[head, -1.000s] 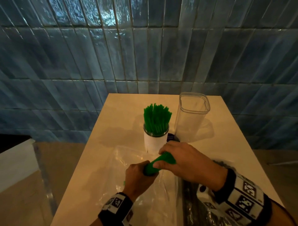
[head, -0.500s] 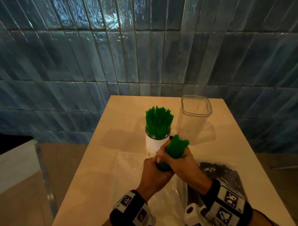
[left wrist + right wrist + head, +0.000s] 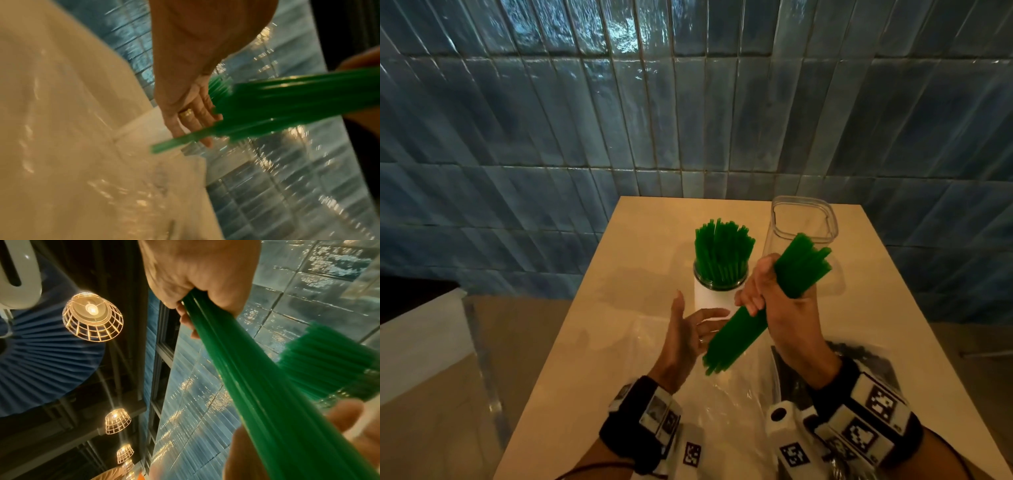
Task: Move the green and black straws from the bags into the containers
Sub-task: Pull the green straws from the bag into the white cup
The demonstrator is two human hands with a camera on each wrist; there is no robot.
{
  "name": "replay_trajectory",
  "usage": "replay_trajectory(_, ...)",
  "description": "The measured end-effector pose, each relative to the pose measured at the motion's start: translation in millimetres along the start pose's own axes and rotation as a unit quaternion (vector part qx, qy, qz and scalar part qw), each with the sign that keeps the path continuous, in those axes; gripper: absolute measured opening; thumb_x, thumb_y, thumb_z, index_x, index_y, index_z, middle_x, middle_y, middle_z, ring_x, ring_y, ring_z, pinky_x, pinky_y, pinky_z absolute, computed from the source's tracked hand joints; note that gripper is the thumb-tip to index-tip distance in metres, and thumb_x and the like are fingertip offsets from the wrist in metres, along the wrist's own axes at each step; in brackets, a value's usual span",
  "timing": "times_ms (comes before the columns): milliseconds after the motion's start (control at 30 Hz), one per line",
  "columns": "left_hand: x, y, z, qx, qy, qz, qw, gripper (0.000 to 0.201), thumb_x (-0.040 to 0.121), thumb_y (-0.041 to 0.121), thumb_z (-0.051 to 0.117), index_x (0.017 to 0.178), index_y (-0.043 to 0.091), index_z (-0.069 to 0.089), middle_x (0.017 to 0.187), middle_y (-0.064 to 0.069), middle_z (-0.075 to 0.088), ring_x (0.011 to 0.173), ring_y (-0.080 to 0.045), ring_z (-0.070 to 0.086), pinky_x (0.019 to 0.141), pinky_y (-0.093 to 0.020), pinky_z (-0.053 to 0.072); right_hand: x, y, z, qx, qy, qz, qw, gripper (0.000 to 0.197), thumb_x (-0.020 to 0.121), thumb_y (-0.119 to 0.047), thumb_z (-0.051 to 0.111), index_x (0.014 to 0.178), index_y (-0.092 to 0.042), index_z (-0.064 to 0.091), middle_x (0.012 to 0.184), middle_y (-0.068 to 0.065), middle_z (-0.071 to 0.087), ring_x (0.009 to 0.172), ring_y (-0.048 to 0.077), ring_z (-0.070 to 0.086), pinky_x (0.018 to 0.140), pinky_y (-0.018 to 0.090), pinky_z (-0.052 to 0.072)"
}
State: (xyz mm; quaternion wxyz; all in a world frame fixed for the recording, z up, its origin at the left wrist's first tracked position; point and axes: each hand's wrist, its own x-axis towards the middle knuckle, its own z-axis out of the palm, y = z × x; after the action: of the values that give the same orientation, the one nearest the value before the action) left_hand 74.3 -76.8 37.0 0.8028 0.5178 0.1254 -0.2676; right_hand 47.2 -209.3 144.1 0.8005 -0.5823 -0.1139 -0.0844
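Note:
My right hand [image 3: 774, 298] grips a thick bundle of green straws [image 3: 743, 335] [image 3: 267, 394] [image 3: 277, 107] around its middle, tilted, upper end toward the clear container. My left hand [image 3: 688, 332] [image 3: 185, 104] is flat and spread just left of the bundle's lower end, fingers straight. A white round container [image 3: 714, 296] full of green straws [image 3: 722, 253] stands behind the hands. To its right stands a tall clear square container [image 3: 804, 219]. A clear bag [image 3: 654, 359] lies under the hands. A second bag holding black straws [image 3: 787, 377] lies under my right wrist.
The beige table [image 3: 640, 246] abuts a blue tiled wall [image 3: 688, 102]. Its left edge drops to the floor beside a white ledge [image 3: 417, 335]. Hanging wire lamps [image 3: 92, 321] show in the right wrist view.
The right hand has drawn the green bundle up and out of the bag, tilting it toward the clear container. The left hand has let go of the bundle and spread flat.

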Motion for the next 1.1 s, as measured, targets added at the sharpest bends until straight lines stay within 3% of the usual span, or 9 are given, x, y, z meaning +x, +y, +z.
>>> replay_trajectory(100, 6.5, -15.6, -21.0, 0.147, 0.069, 0.017, 0.987, 0.082, 0.091, 0.06, -0.002, 0.099, 0.013, 0.065, 0.103, -0.004, 0.069, 0.101, -0.018, 0.06, 0.102, -0.035, 0.029, 5.4, -3.2, -8.2, 0.014, 0.039, 0.003, 0.999, 0.037, 0.067, -0.063, 0.067, 0.054, -0.031, 0.054, 0.046, -0.01, 0.044, 0.042, 0.005, 0.043, 0.055, 0.022, 0.047)
replay_trajectory(200, 8.2, -34.6, -34.5, 0.198, 0.075, -0.009, 0.977, 0.078, 0.093, 0.056, 0.002, 0.09, 0.011, 0.066, 0.097, -0.006, 0.07, 0.093, -0.019, 0.064, 0.086, -0.029, 0.04, 11.1, -7.0, -15.5, 0.015, 0.06, 0.007, 0.998, 0.043, 0.063, -0.066, 0.069, 0.054, -0.028, 0.052, 0.045, -0.008, 0.043, 0.042, 0.007, 0.042, 0.055, 0.023, 0.048)
replay_trajectory(333, 4.3, -49.8, -40.2, 0.235, 0.067, -0.016, 0.97, 0.062, 0.094, 0.051, 0.019, 0.086, 0.01, 0.064, 0.095, -0.006, 0.071, 0.091, -0.022, 0.066, 0.094, -0.039, 0.045, 17.3, -13.6, -20.2, 0.034, 0.083, 0.001, 0.996, 0.046, 0.063, -0.065, 0.068, 0.056, -0.023, 0.049, 0.046, -0.008, 0.042, 0.043, 0.009, 0.042, 0.056, 0.025, 0.049)
replay_trajectory(467, 4.6, -40.1, -32.5, -0.01, 0.049, -0.064, 0.997, 0.061, 0.094, 0.053, 0.028, 0.107, 0.002, 0.059, 0.11, -0.018, 0.066, 0.105, -0.032, 0.061, 0.092, -0.042, 0.045, 24.8, -29.1, -25.6, 0.074, 0.124, 0.015, 0.989, 0.038, 0.065, -0.055, 0.059, 0.051, -0.022, 0.047, 0.045, -0.007, 0.039, 0.042, 0.008, 0.042, 0.055, 0.024, 0.05)
replay_trajectory(600, -3.9, -28.1, -10.4, -0.251, -0.023, -0.105, 0.962, 0.074, 0.089, 0.062, 0.032, 0.127, 0.001, 0.051, 0.128, -0.025, 0.055, 0.119, -0.039, 0.052, 0.098, -0.048, 0.04, 25.7, -27.7, -25.0, 0.081, 0.137, 0.033, 0.987, 0.037, 0.064, -0.056, 0.058, 0.05, -0.023, 0.048, 0.045, -0.007, 0.039, 0.043, 0.008, 0.042, 0.056, 0.024, 0.049)
replay_trajectory(767, -8.7, -15.4, 16.0, -0.321, -0.076, -0.107, 0.938, 0.079, 0.083, 0.06, 0.039, 0.134, 0.0, 0.044, 0.133, -0.027, 0.049, 0.118, -0.041, 0.053, 0.092, -0.048, 0.05, 15.0, -9.5, -12.7, 0.006, 0.093, 0.011, 0.996, 0.031, 0.07, -0.052, 0.059, 0.053, -0.026, 0.055, 0.046, -0.007, 0.049, 0.046, 0.009, 0.051, 0.065, 0.027, 0.053)
replay_trajectory(900, -10.0, -6.2, 27.4, -0.323, -0.056, -0.096, 0.94, 0.073, 0.087, 0.058, 0.039, 0.125, -0.002, 0.052, 0.117, -0.027, 0.06, 0.096, -0.04, 0.065, 0.082, -0.048, 0.054, 7.2, 0.1, -3.1, -0.042, 0.062, 0.013, 0.997, 0.022, 0.076, -0.034, 0.058, 0.054, -0.028, 0.061, 0.049, -0.004, 0.057, 0.052, 0.012, 0.059, 0.073, 0.032, 0.055)
replay_trajectory(1000, -9.2, 0.5, 30.0, -0.261, -0.002, -0.041, 0.965, 0.06, 0.092, 0.053, 0.036, 0.112, 0.001, 0.06, 0.105, -0.02, 0.067, 0.089, -0.034, 0.067, 0.081, -0.041, 0.049, 9.1, 1.5, 0.3, -0.048, 0.054, 0.023, 0.997, 0.022, 0.076, -0.031, 0.058, 0.055, -0.027, 0.062, 0.05, -0.004, 0.058, 0.054, 0.013, 0.059, 0.076, 0.034, 0.056)
replay_trajectory(1100, 9.3, 5.5, 17.3, -0.028, 0.143, 0.152, 0.978, 0.017, 0.093, 0.028, 0.048, 0.102, 0.016, 0.057, 0.104, -0.006, 0.063, 0.103, -0.029, 0.058, 0.075, -0.031, 0.046, 19.9, -2.9, -8.7, -0.057, 0.085, -0.002, 0.995, 0.016, 0.079, -0.028, 0.056, 0.065, -0.02, 0.056, 0.049, -0.006, 0.056, 0.052, 0.008, 0.057, 0.075, 0.034, 0.056)
